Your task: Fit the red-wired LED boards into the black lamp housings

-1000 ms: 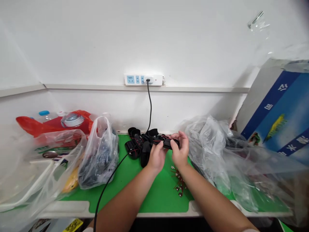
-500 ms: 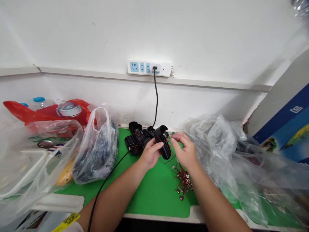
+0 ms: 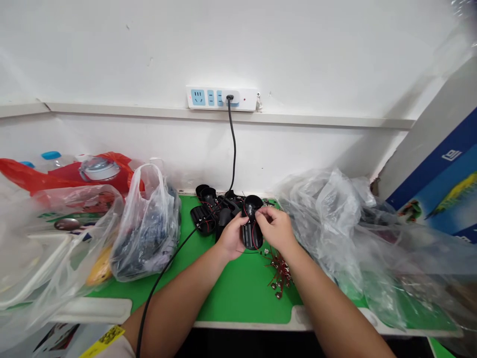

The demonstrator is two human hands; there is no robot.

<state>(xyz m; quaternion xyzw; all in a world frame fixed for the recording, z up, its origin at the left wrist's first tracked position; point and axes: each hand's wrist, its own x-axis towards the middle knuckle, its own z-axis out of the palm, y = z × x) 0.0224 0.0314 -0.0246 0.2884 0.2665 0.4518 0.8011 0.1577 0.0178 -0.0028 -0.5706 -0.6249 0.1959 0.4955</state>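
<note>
My left hand (image 3: pixel 232 238) grips a black plastic housing (image 3: pixel 252 236) with a rounded, hollow upper end and a thin red wire on it. Fingers of my right hand (image 3: pixel 275 226) are pinched together at the housing's middle, touching it from the right; whatever lies between the fingertips is too small to make out. Behind and left of my left hand lies a pile of similar black housings (image 3: pixel 203 219) with red wires. A bunch of small metal-ended parts with red wires (image 3: pixel 280 273) rests on the green table mat (image 3: pixel 242 293) below my right wrist.
Bulging plastic bags (image 3: pixel 147 233) crowd the left side, beside a red bag (image 3: pixel 67 179). Crumpled clear plastic (image 3: pixel 335 214) covers the right, near a blue-and-white box (image 3: pixel 447 184). A black cable (image 3: pixel 233 144) hangs from the wall power strip (image 3: pixel 199 98); another crosses my left forearm.
My right hand has moved left onto the housing, fingertips now against its middle. The housing has turned so its hollow upper end faces me. The view has shifted slightly.
</note>
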